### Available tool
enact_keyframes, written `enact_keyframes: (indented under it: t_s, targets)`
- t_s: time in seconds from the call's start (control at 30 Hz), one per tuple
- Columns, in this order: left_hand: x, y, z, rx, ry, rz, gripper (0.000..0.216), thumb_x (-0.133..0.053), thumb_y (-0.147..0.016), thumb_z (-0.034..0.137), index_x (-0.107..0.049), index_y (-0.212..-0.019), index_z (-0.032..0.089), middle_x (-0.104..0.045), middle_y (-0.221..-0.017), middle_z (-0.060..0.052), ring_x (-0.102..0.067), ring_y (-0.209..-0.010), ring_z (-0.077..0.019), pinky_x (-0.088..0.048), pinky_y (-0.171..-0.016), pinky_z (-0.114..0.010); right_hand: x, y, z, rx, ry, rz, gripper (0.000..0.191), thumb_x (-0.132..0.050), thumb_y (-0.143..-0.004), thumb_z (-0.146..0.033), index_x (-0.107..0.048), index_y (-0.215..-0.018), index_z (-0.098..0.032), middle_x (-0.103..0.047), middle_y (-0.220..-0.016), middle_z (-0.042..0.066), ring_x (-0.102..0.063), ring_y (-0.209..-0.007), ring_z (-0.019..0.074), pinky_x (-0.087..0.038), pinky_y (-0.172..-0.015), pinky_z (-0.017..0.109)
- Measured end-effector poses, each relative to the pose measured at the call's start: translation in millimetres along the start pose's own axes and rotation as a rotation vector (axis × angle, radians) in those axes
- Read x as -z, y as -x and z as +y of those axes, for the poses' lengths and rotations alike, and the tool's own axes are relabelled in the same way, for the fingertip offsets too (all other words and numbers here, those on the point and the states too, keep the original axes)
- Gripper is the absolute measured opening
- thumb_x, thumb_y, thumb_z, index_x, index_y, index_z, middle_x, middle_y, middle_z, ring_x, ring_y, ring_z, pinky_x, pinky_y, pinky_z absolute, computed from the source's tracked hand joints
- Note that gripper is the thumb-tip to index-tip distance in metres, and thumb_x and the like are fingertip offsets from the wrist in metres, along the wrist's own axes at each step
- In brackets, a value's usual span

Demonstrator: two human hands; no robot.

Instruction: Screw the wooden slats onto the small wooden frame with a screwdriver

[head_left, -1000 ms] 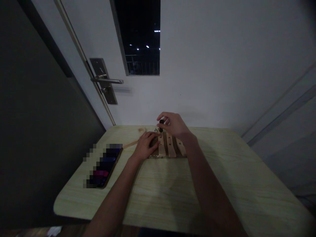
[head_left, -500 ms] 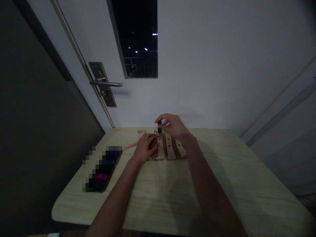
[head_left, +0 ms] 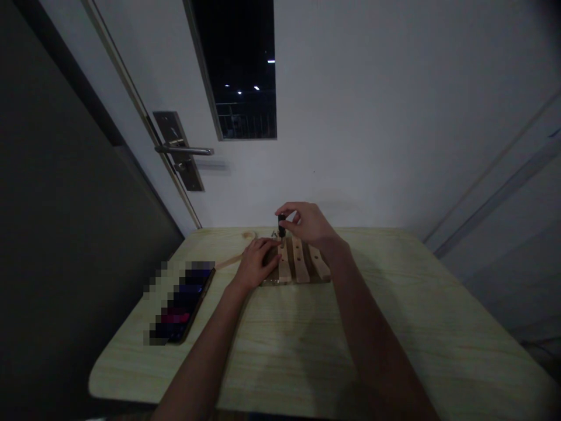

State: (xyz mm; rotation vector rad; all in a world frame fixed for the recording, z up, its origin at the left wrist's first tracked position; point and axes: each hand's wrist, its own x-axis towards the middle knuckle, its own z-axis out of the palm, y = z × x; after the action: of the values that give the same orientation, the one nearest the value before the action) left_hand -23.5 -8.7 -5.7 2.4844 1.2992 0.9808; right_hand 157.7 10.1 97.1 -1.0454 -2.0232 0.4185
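My right hand (head_left: 312,223) pinches the dark handle of a small screwdriver (head_left: 281,224) between thumb and fingers. The screwdriver stands upright, its shaft pointing down at the far end of a pale wooden strip (head_left: 284,271). My left hand (head_left: 256,264) lies with thumb and forefinger apart, their tips touching that strip near the screwdriver's tip. Two more wooden strips with dark holes, a middle one (head_left: 302,269) and a right one (head_left: 321,266), lie beside it on a brownish board (head_left: 269,282). My right wrist partly covers the right strip.
Several small screws (head_left: 274,234) lie behind the board. A round wooden piece (head_left: 248,235) and a thin wooden stick (head_left: 228,261) are to the left. A phone (head_left: 186,304), partly pixelated, lies on the table (head_left: 280,351). Behind stands a white door with a lever handle (head_left: 186,151).
The whole view has shifted slightly. My hands, the screwdriver and the strips keep nearly the same places relative to each other.
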Motion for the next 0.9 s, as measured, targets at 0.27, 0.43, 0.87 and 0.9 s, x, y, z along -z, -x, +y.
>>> enact_keyframes:
  t_s: [0.27, 0.43, 0.87, 0.9]
  targets:
    - [-0.7, -0.5, -1.6, -0.008, 0.009, 0.004, 0.031, -0.051, -0.089, 0.036, -0.057, -0.116, 0.023, -0.058, -0.116, -0.006, -0.052, -0.109, -0.0234, -0.041, -0.096, -0.041, -4.9, -0.7, -2.0, -0.072, 0.074, 0.025, 0.01, -0.067, -0.075, -0.025, -0.062, -0.08, -0.018, -0.063, -0.074, 0.002, -0.055, -0.064, 0.0122, -0.042, -0.062, 0.026]
    - [-0.7, -0.5, -1.1, -0.004, -0.006, 0.004, 0.031, -0.051, -0.089, 0.035, -0.056, -0.117, 0.021, -0.057, -0.117, -0.007, -0.05, -0.11, -0.0241, -0.04, -0.096, -0.041, -12.3, -0.2, 1.3, -0.103, 0.074, 0.051, 0.022, -0.07, -0.073, -0.034, -0.054, -0.077, -0.019, -0.062, -0.072, 0.001, -0.054, -0.063, 0.0129, -0.04, -0.06, 0.027]
    - [-2.3, -0.4, -3.4, -0.015, -0.012, 0.005, 0.032, -0.05, -0.09, 0.036, -0.057, -0.118, 0.022, -0.058, -0.115, -0.008, -0.052, -0.107, -0.0246, -0.041, -0.095, -0.042, -5.8, -0.8, -0.2, -0.01, 0.011, -0.093, 0.022, -0.057, -0.077, -0.012, -0.069, -0.095, -0.018, -0.07, -0.093, 0.004, -0.058, -0.064, 0.0104, -0.047, -0.066, 0.026]
    - [-2.3, -0.3, -3.2, -0.014, -0.011, 0.007, 0.032, -0.05, -0.089, 0.036, -0.057, -0.118, 0.022, -0.058, -0.115, -0.008, -0.052, -0.107, -0.0247, -0.041, -0.095, -0.042, -5.2, -0.5, -0.6, -0.007, 0.012, -0.103, 0.024, -0.056, -0.077, -0.01, -0.069, -0.096, -0.018, -0.07, -0.094, 0.004, -0.059, -0.065, 0.0105, -0.047, -0.066, 0.025]
